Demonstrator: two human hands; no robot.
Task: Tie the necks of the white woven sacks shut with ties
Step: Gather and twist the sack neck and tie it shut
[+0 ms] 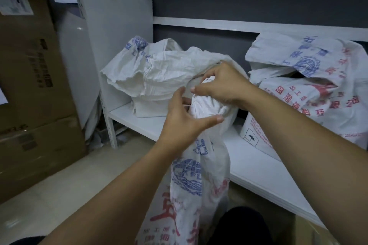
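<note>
A white woven sack point(191, 181) with blue and red print stands in front of me, its neck point(205, 105) bunched up at hand height. My left hand point(185, 117) cups the bunched neck from the left, fingers curled behind it and thumb stretched under it. My right hand point(221, 83) comes over the top of the neck, fingers curled down on the gathered fabric and thumb pointing left. A thin white tie seems to run down the neck between the hands, but it is too faint to be sure.
A low white shelf point(258, 167) holds another white sack point(159, 77) at the left and a printed sack point(310, 85) draped over a box at the right. Stacked cardboard boxes point(33, 85) stand on the floor at the left.
</note>
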